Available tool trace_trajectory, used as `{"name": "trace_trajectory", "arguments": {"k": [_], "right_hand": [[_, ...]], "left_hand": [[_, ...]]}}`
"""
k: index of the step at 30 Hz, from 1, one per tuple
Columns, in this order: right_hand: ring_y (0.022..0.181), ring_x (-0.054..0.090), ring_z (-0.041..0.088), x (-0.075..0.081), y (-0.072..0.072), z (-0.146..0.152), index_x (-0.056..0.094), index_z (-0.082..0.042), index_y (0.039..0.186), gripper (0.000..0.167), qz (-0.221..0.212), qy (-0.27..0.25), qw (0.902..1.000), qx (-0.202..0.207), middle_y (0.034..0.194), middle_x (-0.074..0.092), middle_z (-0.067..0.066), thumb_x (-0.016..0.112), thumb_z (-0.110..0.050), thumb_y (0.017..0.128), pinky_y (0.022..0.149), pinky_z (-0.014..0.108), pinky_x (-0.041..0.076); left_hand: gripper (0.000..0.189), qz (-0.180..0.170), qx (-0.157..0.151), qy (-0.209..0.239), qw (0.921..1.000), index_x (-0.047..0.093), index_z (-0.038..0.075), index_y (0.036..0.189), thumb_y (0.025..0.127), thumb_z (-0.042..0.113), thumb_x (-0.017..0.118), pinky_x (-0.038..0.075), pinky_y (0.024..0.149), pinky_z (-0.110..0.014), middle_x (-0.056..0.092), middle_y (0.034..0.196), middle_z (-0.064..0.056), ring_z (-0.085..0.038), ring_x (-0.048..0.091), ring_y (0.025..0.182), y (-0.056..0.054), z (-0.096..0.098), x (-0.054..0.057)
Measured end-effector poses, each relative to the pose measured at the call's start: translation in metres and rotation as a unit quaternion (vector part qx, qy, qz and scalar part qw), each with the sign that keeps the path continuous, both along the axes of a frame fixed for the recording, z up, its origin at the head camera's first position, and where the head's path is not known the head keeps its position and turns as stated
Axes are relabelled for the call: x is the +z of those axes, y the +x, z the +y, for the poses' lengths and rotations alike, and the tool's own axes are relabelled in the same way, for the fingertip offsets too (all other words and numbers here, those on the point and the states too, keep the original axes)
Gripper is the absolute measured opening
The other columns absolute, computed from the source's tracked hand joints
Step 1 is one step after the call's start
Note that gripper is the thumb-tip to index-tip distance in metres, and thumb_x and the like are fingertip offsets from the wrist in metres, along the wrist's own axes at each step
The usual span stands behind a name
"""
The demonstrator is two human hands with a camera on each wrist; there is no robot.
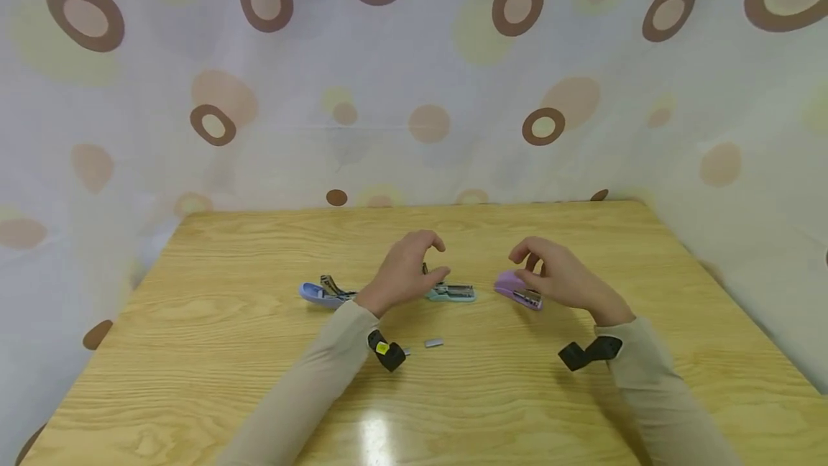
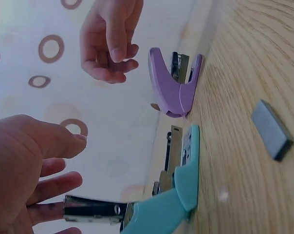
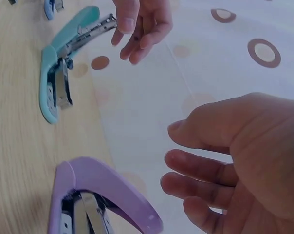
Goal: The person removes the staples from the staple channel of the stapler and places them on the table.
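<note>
Holding nothing in left hand (image 1: 404, 272) or right hand (image 1: 561, 277), both half-open with loosely bent fingers. Hovering respectively near an unfolded teal stapler (image 1: 461, 298) and a purple stapler (image 1: 508, 282) on the tabletop (image 1: 194, 351), right of a blue stapler (image 1: 317, 295).

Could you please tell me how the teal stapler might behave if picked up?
With its cover swung open, the teal stapler would probably pivot at the hinge when lifted. Its metal channel suggests some heft for its size. Its flat base makes rolling unlikely.
</note>
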State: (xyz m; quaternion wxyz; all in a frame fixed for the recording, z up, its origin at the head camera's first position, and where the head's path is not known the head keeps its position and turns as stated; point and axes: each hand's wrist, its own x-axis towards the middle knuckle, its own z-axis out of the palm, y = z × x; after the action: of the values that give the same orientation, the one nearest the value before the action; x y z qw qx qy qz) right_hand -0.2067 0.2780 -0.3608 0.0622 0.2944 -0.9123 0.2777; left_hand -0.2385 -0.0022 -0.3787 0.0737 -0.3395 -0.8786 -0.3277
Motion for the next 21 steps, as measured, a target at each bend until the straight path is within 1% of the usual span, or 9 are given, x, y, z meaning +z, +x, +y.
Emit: {"name": "trace_trajectory", "arguments": {"k": [2, 4, 5, 9, 13, 17, 21], "right_hand": [[0.079, 0.058, 0.016, 0.001, -0.001, 0.003, 0.059, -0.004, 0.102, 0.016, 0.002, 0.005, 1.0000, -0.006, 0.097, 0.062, 0.009, 0.065, 0.000, 0.088, 0.057, 0.023, 0.047], [0.080, 0.058, 0.018, 0.003, -0.001, 0.007, 0.059, -0.003, 0.103, 0.017, -0.005, 0.010, 0.9999, -0.012, 0.098, 0.062, 0.009, 0.065, 0.000, 0.088, 0.058, 0.024, 0.047], [0.081, 0.058, 0.018, 0.004, 0.000, 0.009, 0.059, -0.003, 0.104, 0.017, -0.009, 0.015, 0.9997, -0.015, 0.098, 0.062, 0.010, 0.066, -0.001, 0.088, 0.059, 0.024, 0.047], [0.084, 0.058, 0.020, 0.007, 0.001, 0.017, 0.058, -0.003, 0.105, 0.018, -0.034, 0.031, 0.9987, -0.023, 0.101, 0.062, 0.013, 0.067, -0.006, 0.089, 0.062, 0.025, 0.048], [0.084, 0.058, 0.020, 0.007, 0.001, 0.024, 0.058, -0.001, 0.107, 0.022, -0.053, 0.043, 0.9975, -0.019, 0.102, 0.062, 0.016, 0.068, -0.010, 0.089, 0.063, 0.026, 0.048], [0.085, 0.059, 0.019, 0.005, -0.001, 0.029, 0.059, 0.000, 0.110, 0.028, -0.074, 0.054, 0.9956, -0.019, 0.104, 0.063, 0.017, 0.070, -0.013, 0.089, 0.066, 0.027, 0.050], [0.086, 0.061, 0.021, 0.002, -0.005, 0.032, 0.058, 0.003, 0.112, 0.034, -0.089, 0.058, 0.9943, -0.015, 0.104, 0.063, 0.017, 0.073, -0.015, 0.086, 0.067, 0.028, 0.050]], "left_hand": [[0.028, 0.003, -0.005, -0.005, 1.0000, 0.058, 0.007, 0.112, 0.091, 0.022, 0.067, 0.047, 0.090, -0.042, 0.061, 0.118, -0.010, -0.026, 0.060, 0.098, -0.001, 0.005, 0.001], [0.028, 0.004, -0.010, -0.009, 0.9999, 0.058, 0.007, 0.112, 0.091, 0.022, 0.067, 0.046, 0.093, -0.042, 0.061, 0.119, -0.009, -0.026, 0.058, 0.109, -0.002, 0.010, 0.003], [0.028, 0.004, -0.012, -0.013, 0.9998, 0.058, 0.007, 0.112, 0.091, 0.023, 0.067, 0.045, 0.095, -0.043, 0.061, 0.119, -0.009, -0.027, 0.054, 0.116, -0.002, 0.012, 0.003], [0.026, -0.001, -0.023, -0.029, 0.9993, 0.058, 0.007, 0.111, 0.091, 0.022, 0.066, 0.045, 0.097, -0.043, 0.061, 0.120, -0.010, -0.027, 0.053, 0.120, -0.002, 0.024, 0.008], [0.026, -0.013, -0.042, -0.059, 0.9973, 0.058, 0.008, 0.112, 0.092, 0.023, 0.064, 0.046, 0.096, -0.039, 0.061, 0.120, -0.008, -0.024, 0.054, 0.118, -0.004, 0.039, 0.009], [0.029, -0.022, -0.065, -0.118, 0.9907, 0.057, 0.010, 0.116, 0.092, 0.025, 0.064, 0.047, 0.094, -0.030, 0.060, 0.120, -0.003, -0.018, 0.055, 0.116, -0.007, 0.057, 0.008], [0.032, -0.030, -0.092, -0.167, 0.9812, 0.057, 0.012, 0.119, 0.092, 0.026, 0.065, 0.047, 0.093, -0.027, 0.060, 0.123, -0.001, -0.016, 0.054, 0.117, -0.008, 0.073, 0.008]]}}
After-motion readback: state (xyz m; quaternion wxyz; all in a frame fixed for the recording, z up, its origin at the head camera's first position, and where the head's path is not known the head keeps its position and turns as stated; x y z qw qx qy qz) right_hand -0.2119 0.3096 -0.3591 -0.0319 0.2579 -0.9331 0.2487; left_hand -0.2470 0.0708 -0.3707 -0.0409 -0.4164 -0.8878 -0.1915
